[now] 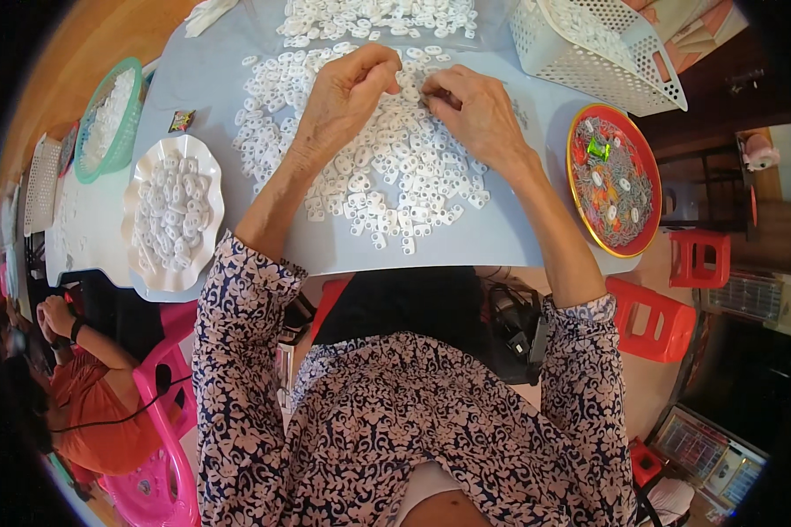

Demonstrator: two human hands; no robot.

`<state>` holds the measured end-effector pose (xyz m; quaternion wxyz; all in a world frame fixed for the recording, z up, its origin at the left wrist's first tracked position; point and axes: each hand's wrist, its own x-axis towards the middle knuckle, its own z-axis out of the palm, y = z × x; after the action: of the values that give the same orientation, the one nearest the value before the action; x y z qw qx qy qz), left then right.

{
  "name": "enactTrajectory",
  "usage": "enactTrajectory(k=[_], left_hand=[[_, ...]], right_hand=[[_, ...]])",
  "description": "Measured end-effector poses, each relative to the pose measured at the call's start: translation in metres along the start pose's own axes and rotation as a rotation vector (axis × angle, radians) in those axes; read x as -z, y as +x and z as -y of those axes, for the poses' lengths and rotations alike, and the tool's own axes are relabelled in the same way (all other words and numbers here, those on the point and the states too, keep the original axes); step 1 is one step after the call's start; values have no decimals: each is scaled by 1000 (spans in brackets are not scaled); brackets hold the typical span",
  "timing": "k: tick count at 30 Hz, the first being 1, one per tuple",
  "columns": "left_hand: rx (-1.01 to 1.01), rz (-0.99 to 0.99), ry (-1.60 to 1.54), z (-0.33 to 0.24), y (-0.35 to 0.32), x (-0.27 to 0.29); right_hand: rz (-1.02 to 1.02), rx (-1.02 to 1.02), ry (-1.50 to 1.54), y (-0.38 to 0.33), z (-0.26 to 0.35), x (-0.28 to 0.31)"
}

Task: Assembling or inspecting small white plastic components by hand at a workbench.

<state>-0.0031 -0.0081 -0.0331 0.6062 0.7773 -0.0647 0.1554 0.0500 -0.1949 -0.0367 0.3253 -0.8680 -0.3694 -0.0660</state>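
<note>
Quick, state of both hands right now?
Left hand: closed, fingers curled; can't tell if holding anything.
Right hand: fingers bent; open or closed can't be told.

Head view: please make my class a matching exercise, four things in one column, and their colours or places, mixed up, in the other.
Things:
1. Small white pieces
2. Wavy-edged dish
3. Round tray
4. Plastic chair

Colours or places:
A. Bright pink, at the picture's lower left
B. Red with a gold rim, right of the right hand
C. Spread over the table around both hands
D. White, left of the left hand

Pairs: 1-C, 2-D, 3-B, 4-A
</note>
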Motion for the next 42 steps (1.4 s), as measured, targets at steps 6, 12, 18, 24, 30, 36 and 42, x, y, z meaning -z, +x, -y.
enactTrajectory(k=[6, 12, 18, 24, 30, 36, 42], left_hand=[[-2, 6, 54, -6, -1, 3], [27, 4, 87, -9, -2, 3], [-28, 1, 133, -10, 0, 5], [-93, -15, 129, -3, 0, 5], [-174, -65, 186, -2, 3, 8], [-176, -93, 224, 4, 6, 12], [-67, 23, 265, -2, 4, 15]], right_hand=[[-40, -3, 16, 7, 5, -2], [-20, 31, -24, 9, 7, -4], [-74, -32, 106, 7, 8, -6], [-24, 58, -48, 18, 11, -7], [-27, 143, -77, 19, 8, -10], [-60, 145, 24, 16, 4, -13], [-80, -41, 450, 16, 7, -13]])
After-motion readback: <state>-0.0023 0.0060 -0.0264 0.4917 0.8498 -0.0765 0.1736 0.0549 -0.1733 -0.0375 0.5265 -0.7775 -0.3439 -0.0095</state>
